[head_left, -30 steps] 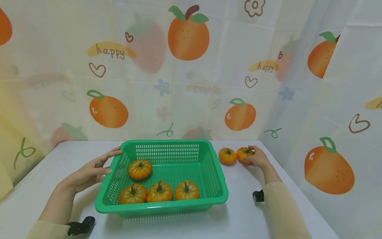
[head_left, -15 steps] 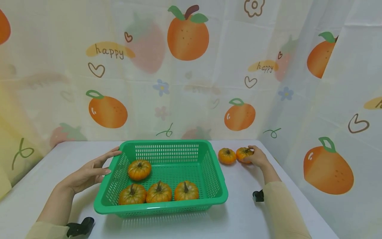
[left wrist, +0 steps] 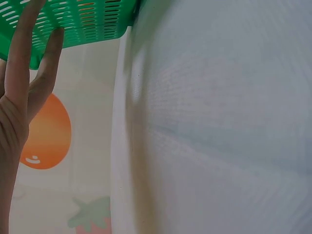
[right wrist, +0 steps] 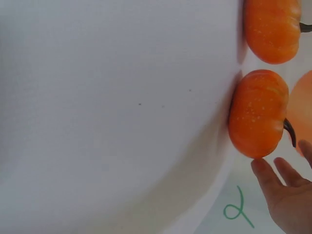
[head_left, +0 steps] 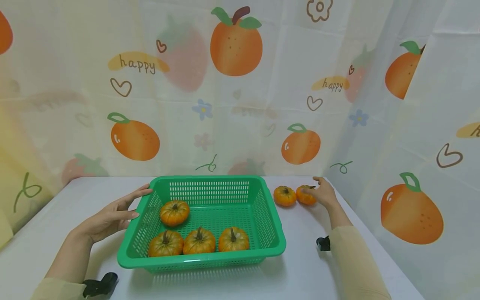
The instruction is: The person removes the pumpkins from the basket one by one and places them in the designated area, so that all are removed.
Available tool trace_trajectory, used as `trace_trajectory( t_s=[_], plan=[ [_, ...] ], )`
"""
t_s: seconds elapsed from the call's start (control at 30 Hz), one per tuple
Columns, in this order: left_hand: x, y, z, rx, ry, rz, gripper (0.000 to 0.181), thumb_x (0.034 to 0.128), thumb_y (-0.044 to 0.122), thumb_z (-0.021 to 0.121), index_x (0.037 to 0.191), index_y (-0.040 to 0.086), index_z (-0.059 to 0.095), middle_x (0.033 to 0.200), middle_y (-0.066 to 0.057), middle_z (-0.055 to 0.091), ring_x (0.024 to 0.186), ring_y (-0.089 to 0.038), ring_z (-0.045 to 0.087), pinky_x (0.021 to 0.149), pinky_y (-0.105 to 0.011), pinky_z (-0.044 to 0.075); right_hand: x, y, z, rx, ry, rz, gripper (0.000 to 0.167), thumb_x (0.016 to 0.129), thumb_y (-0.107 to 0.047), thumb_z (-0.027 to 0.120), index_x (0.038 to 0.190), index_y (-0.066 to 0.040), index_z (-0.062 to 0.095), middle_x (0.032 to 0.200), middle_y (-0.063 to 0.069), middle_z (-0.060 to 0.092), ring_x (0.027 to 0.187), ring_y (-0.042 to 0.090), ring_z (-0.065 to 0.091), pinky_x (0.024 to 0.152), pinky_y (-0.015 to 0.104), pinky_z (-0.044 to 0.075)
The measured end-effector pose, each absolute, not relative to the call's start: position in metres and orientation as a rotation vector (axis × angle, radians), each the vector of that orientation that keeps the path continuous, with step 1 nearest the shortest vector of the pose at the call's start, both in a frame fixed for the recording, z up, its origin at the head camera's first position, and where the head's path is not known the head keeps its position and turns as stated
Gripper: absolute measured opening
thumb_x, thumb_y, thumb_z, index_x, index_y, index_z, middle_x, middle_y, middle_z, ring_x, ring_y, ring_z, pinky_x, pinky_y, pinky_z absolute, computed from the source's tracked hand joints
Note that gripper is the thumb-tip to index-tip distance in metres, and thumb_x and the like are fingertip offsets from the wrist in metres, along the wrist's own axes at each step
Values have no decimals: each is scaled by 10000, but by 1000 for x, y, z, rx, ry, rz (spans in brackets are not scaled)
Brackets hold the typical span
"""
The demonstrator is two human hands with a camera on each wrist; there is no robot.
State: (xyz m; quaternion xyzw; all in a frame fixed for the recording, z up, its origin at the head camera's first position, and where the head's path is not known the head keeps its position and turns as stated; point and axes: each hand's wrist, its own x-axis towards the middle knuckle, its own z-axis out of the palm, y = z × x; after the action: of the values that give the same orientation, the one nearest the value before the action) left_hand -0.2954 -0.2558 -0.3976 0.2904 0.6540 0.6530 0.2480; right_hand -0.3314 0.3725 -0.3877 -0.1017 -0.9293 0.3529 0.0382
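Several small orange pumpkins, one of them at the back left (head_left: 174, 213), sit inside a green plastic basket (head_left: 202, 261). My left hand (head_left: 108, 218) is at the basket's left side, its fairly straight fingers touching the rim and perforated wall. Two more pumpkins stand on the table to the right of the basket: a nearer-left pumpkin (head_left: 284, 196) and a right-hand pumpkin (right wrist: 258, 113) with a dark curved stem. Beside that right-hand one is my right hand (head_left: 324, 193), fingers spread and not wrapped around it. In the right wrist view a fingertip meets or nearly meets its side.
A white cloth covers the table (head_left: 296, 266). Behind and to the right hangs a pale curtain (head_left: 240, 125) printed with oranges and strawberries. Black straps (head_left: 100, 285) show at both wrists.
My right hand's fingers have lifted and spread away from the right-hand pumpkin, which stays in place. The left hand and basket have kept their position.
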Motion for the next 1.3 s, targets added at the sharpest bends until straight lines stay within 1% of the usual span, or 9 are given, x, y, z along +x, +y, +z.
trace_trajectory(
  t_s=[0.1,0.27,0.37,0.47,0.67,0.83,1.07,1.3],
  plan=[
    [-296,-256,-398,785,1779,1783,672,1000,-3,402,1592,138,114,1644,196,-110,1297,6,516,954,-367,579,-335,372,-384,-322,-2789,1095,834,902,-362,694,1526,2,278,1576,296,276,1431,477,297,1179,606,312],
    [-296,-255,-397,806,1769,1789,665,1001,-5,397,1589,127,116,1646,183,-125,1294,-31,538,951,-369,580,-339,370,-371,-323,-2678,1091,774,908,-333,687,1512,-10,327,1581,285,285,1455,460,288,1203,581,288],
    [-296,-255,-396,828,1752,1794,666,1002,-11,390,1589,120,106,1649,163,-149,1295,-59,549,945,-369,583,-338,365,-362,-318,-2640,1093,744,907,-325,684,1502,-23,355,1574,282,303,1435,468,322,1188,585,313],
    [-297,-255,-397,839,1749,1794,668,1002,-16,387,1590,115,98,1652,152,-154,1297,-60,548,942,-371,584,-337,359,-352,-294,-2629,1089,740,905,-338,680,1502,-36,364,1562,276,331,1399,476,366,1159,597,350],
    [-300,-257,-401,832,1776,1782,668,1001,-15,390,1590,117,104,1651,176,-116,1309,-22,523,952,-374,579,-340,346,-332,-185,-2642,1036,734,906,-372,672,1500,-56,380,1541,243,389,1374,451,404,1118,581,407],
    [-300,-258,-402,835,1772,1783,664,1003,-17,384,1590,116,104,1649,185,-105,1310,-28,524,954,-371,578,-343,331,-315,-75,-2625,1081,727,889,-374,694,1489,-79,409,1542,209,407,1395,431,396,1124,570,403],
    [-298,-258,-401,834,1759,1789,665,1004,-15,379,1592,138,110,1645,194,-88,1309,-44,531,954,-370,578,-347,302,-298,72,-2595,1170,707,877,-333,724,1468,-70,440,1537,182,428,1414,417,396,1131,584,396],
    [-296,-256,-399,826,1765,1789,661,1004,-6,389,1590,134,118,1648,173,-112,1301,-58,543,946,-378,582,-349,274,-285,193,-2583,1146,668,851,-347,753,1432,-126,507,1518,122,478,1393,391,436,1115,557,421]
  ],
)
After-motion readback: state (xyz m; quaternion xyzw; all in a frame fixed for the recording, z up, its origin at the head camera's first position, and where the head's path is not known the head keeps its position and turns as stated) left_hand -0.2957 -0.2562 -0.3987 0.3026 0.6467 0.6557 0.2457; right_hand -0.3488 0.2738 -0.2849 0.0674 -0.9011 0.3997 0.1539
